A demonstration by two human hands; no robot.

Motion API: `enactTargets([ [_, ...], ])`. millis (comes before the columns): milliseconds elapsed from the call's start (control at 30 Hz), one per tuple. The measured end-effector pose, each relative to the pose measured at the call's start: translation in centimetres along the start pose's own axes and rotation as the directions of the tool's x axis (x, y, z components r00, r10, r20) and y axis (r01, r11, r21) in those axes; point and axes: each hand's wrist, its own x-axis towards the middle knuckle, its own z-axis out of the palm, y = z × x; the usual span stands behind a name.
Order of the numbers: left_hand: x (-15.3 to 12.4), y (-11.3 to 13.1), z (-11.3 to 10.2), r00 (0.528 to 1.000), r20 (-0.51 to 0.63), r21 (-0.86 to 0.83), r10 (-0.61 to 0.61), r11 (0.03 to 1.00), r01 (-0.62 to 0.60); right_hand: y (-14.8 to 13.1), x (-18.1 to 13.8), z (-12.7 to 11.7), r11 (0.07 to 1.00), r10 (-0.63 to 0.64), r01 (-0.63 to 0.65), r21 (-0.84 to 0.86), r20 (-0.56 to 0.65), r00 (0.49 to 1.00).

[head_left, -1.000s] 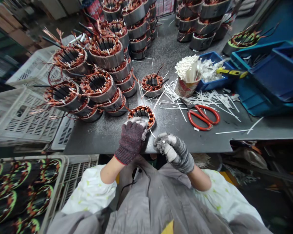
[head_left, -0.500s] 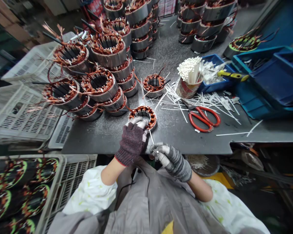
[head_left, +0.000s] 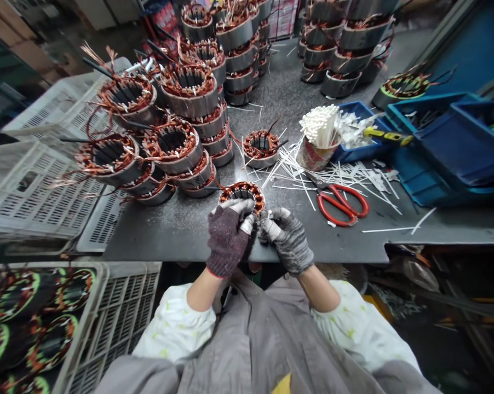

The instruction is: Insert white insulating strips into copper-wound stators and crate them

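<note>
At the near edge of the grey table [head_left: 181, 227], a wound stator [head_left: 243, 192] lies flat with its bore facing up, just in front of the person's two gloved hands and apart from the stacked stators [head_left: 189, 104] behind it. The left hand [head_left: 228, 238], in a dark knitted glove, curls its fingertips over the stator's near rim in a closed grip. The right hand [head_left: 288, 241], in a grey glove, pinches its taped fingertips tight beside them, on something too small for us to make out. We judge the piece heavy for its size. Its steel ring looks rigid, but the copper windings and loose lead wires would bend or nick easily, so the bare outer ring looks the safest place to take hold, not the coil ends. Red-handled scissors [head_left: 342, 203] lie to the right among scattered white strips [head_left: 296, 164], near a cup [head_left: 312, 156] packed with white tubes. The cup bears red print, but we can read no words there, and no brand shows elsewhere.
</note>
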Motion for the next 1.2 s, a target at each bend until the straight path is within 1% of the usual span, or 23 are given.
enactTargets([
  [67,0.1,0.0,0.1,0.999,0.009,-0.010,0.047,0.999,-0.047,-0.5,0.3,0.0,0.999,0.047,-0.047,0.020,0.003,0.999],
  [100,0.1,0.0,0.2,0.998,0.003,-0.014,0.060,0.998,-0.060,-0.7,0.4,-0.1,0.999,0.040,-0.040,-0.006,0.005,0.999],
  [167,0.0,-0.2,0.3,0.998,-0.017,-0.022,0.060,0.998,-0.061,-0.9,0.5,-0.4,0.996,-0.015,0.016,-0.093,0.008,1.000],
  [233,-0.1,-0.4,0.4,0.998,-0.011,-0.018,0.056,0.998,-0.056,-0.9,0.6,-0.8,0.986,-0.058,0.061,-0.157,0.021,0.998],
  [333,-0.2,-0.5,0.3,0.998,0.019,0.012,0.057,0.998,-0.057,-0.8,0.6,-1.0,0.985,-0.040,0.049,-0.166,0.054,0.998],
  [400,-0.3,-0.5,0.3,0.996,0.022,0.009,0.083,0.996,-0.083,-0.7,0.8,-1.0,0.976,-0.060,0.074,-0.203,0.072,0.996],
  [500,-0.4,-0.7,0.2,0.993,0.019,-0.002,0.117,0.993,-0.117,-0.8,1.3,-1.0,0.940,-0.112,0.141,-0.310,0.108,0.988],
  [667,-0.3,-1.0,0.1,0.984,-0.001,-0.027,0.179,0.983,-0.179,-1.3,2.4,-1.4,0.853,-0.127,0.209,-0.477,0.199,0.972],
  [767,-0.2,-1.1,0.0,0.979,0.010,-0.017,0.201,0.979,-0.201,-1.8,2.5,-1.8,0.828,-0.186,0.287,-0.481,0.247,0.951],
  [833,-0.3,-1.0,0.0,0.979,0.017,0.020,0.203,0.979,-0.204,-2.0,2.3,-1.9,0.827,-0.209,0.313,-0.467,0.261,0.942],
  [933,-0.3,-0.8,0.1,0.978,0.014,0.069,0.206,0.976,-0.207,-2.3,2.1,-2.0,0.813,-0.208,0.333,-0.478,0.296,0.932],
  [1067,-0.4,-0.6,0.3,0.983,0.004,0.072,0.184,0.980,-0.184,-2.5,2.2,-2.2,0.789,-0.213,0.360,-0.498,0.328,0.920],
  [1200,-0.5,-0.8,0.2,0.979,0.052,0.107,0.195,0.974,-0.200,-2.5,2.8,-2.2,0.743,-0.237,0.414,-0.525,0.372,0.897],
])
